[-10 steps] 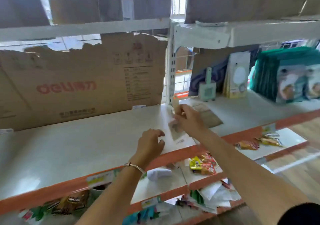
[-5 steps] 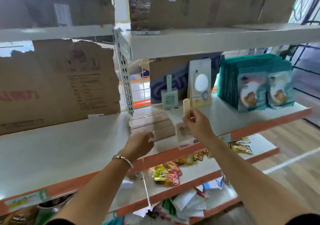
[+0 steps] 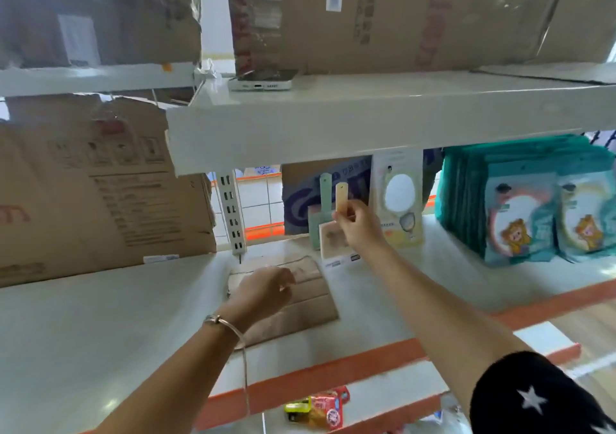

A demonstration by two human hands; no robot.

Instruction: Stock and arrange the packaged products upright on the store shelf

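**Desk:** How many hands do you have in view?

**Operator:** Two. My left hand (image 3: 263,288) is nearest, low at 6 o'clock. Its fingers are curled downward over one flat cardboard sheet (image 3: 310,303) lying on the shelf, and I cannot tell whether they grip anything. There is one bangle (image 3: 223,323) on that wrist.

**Desk:** And the other?

**Operator:** My right hand (image 3: 358,223) is further in, close to centre. Thumb and fingers pinch one cream pack (image 3: 333,243) by its tall tab. The pack hangs upright at the shelf's mid-depth — touching the board or just above it, I cannot tell.

**Desk:** What's behind it?

**Operator:** One green pack (image 3: 315,226) of the same shape stands upright just behind, at the cream one's 11 o'clock. One white pack (image 3: 398,200) with an oval window stands at my hand's 2 o'clock. Out at 3 o'clock are two rows of teal packs (image 3: 520,213), upright, front to back — I can't count those behind the front two.

**Desk:** Surface and room?

**Operator:** A white shelf board (image 3: 100,333) with an orange lip (image 3: 333,367). One torn carton wall (image 3: 100,183) stands at 9 o'clock. At 12 o'clock one phone (image 3: 263,81) lies on the upper shelf below large cartons (image 3: 400,16). There is wood floor (image 3: 593,327) at 4 o'clock.
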